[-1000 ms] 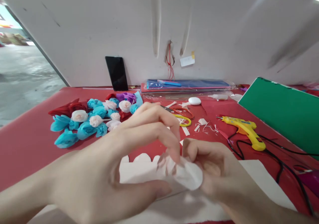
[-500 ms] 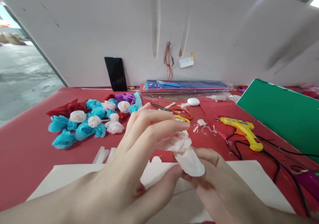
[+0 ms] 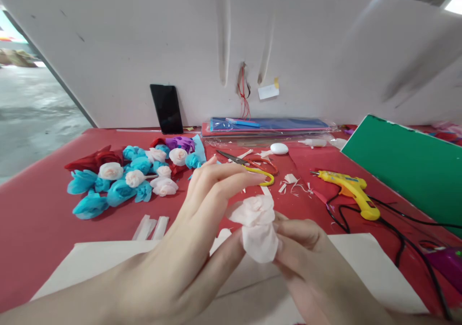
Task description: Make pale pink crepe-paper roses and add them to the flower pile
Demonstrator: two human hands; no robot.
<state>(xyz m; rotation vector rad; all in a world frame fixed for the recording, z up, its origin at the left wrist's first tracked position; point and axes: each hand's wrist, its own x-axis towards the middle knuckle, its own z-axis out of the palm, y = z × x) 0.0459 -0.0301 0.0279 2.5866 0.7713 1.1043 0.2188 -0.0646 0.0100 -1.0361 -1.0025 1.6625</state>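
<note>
A pale pink paper flower [image 3: 258, 214] is held up in front of me between both hands, one broad petal hanging below its rolled centre. My left hand [image 3: 195, 219] has its thumb against the petal's left edge; several fingers reach out above the flower, and part of its grip is hidden behind the paper. My right hand [image 3: 306, 253] pinches the flower's lower right side between thumb and fingers. Below both hands lies a pale sheet [image 3: 108, 255]. Just beyond the left fingertips are scissors [image 3: 267, 176] with orange and yellow handles.
Blue, white and red paper flowers [image 3: 121, 190] are heaped on the left of the red table [image 3: 32, 219]. A yellow glue gun [image 3: 348, 185] with a black cord lies right, near a green board [image 3: 407, 166]. A phone [image 3: 166, 108] leans on the wall. Paper scraps [image 3: 290, 178] are scattered mid-table.
The flower has turned so its hanging petal faces me, and shifted slightly left and down. The left fingers have lowered a little, leaving more of the scissors visible.
</note>
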